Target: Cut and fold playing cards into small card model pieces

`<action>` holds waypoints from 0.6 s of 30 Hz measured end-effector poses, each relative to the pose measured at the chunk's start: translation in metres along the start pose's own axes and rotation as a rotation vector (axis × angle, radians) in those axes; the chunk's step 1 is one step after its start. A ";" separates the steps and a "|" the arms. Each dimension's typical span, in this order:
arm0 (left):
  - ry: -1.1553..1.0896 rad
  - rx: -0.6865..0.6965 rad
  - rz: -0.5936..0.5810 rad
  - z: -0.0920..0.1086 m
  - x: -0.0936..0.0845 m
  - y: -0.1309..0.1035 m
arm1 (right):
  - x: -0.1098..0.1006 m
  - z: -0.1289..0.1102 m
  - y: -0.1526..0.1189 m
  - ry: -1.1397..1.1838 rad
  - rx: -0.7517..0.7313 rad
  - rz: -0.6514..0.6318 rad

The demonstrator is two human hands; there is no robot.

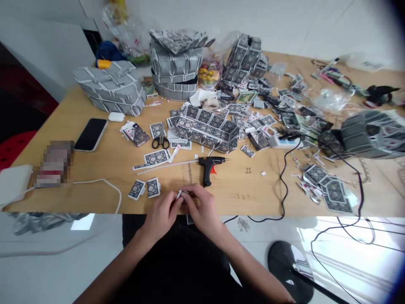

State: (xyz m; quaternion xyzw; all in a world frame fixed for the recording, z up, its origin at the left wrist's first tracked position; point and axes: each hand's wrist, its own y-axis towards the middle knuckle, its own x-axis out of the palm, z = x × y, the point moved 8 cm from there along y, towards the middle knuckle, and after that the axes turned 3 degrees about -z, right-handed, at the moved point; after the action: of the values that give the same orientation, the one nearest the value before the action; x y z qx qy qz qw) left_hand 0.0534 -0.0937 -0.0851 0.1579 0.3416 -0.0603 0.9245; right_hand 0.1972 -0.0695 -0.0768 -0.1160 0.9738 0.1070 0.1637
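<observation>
At the table's front edge my left hand (161,214) and my right hand (202,207) meet, fingers pinched on a small playing card piece (179,194), mostly hidden by the fingertips. Two folded playing cards (153,187) lie just left of my hands. Beyond them rests a black glue gun (209,166) with an orange trigger, a clear glue stick (167,167) reaching out behind it. Black scissors (160,141) lie further back among cut cards (157,157). Behind the glue gun sits an open tray folded from cards (207,128).
Woven card bags (110,88) stand at the back, with loose cards (265,122) heaped to their right. On the left lie a phone (91,134) and a white earbud case (116,117). A black cord (284,177) runs from a power strip (281,142) over the front edge.
</observation>
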 end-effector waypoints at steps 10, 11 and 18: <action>0.054 0.005 0.050 -0.005 0.007 -0.003 | 0.018 -0.008 -0.007 -0.133 -0.027 0.051; 0.062 0.006 0.054 -0.005 0.007 -0.004 | 0.019 -0.007 -0.008 -0.126 -0.034 0.056; 0.122 0.011 0.092 -0.006 0.009 -0.003 | 0.028 0.009 -0.011 -0.122 -0.057 0.120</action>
State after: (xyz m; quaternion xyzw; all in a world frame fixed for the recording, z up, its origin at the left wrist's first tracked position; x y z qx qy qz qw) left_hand 0.0555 -0.0949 -0.0959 0.1820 0.3894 -0.0100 0.9029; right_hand 0.1769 -0.0827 -0.0970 -0.0556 0.9638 0.1510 0.2127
